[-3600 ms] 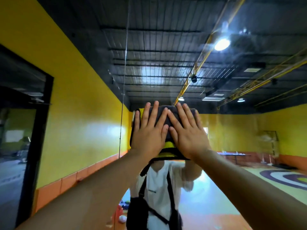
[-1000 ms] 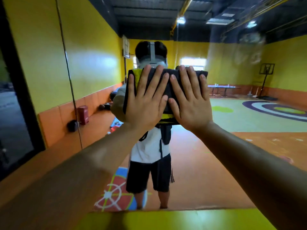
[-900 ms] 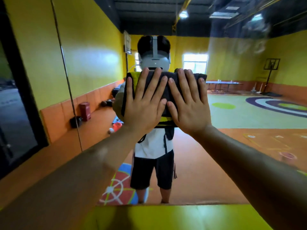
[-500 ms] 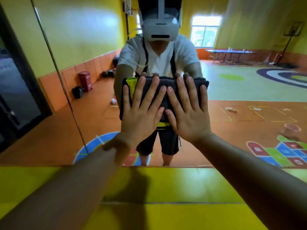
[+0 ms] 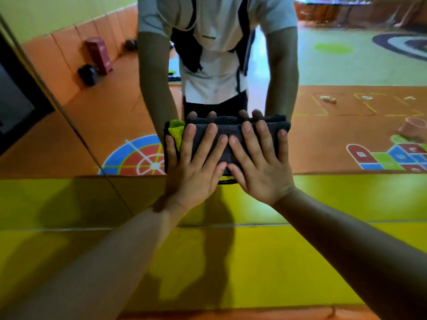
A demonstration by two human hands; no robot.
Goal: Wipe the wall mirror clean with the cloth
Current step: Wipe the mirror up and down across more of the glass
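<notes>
A folded dark grey cloth (image 5: pixel 228 131) with a lime-green inner layer lies flat against the wall mirror (image 5: pixel 335 72), just above the mirror's bottom edge. My left hand (image 5: pixel 196 165) presses its left half with straight, spread fingers. My right hand (image 5: pixel 261 162) presses the right half the same way, beside the left. The mirror shows my own torso, arms and fingertips behind the cloth.
Below the mirror runs yellow wall padding (image 5: pixel 277 250), with an orange strip (image 5: pixel 231 315) at the very bottom. A vertical seam (image 5: pixel 69 125) splits the mirror at left, beside a dark door frame (image 5: pixel 13 88). The reflection shows an orange play floor with painted games.
Both hands have slid the cloth down the mirror from head height to its bottom edge. My view has tilted down with them; hands stay flat on the cloth.
</notes>
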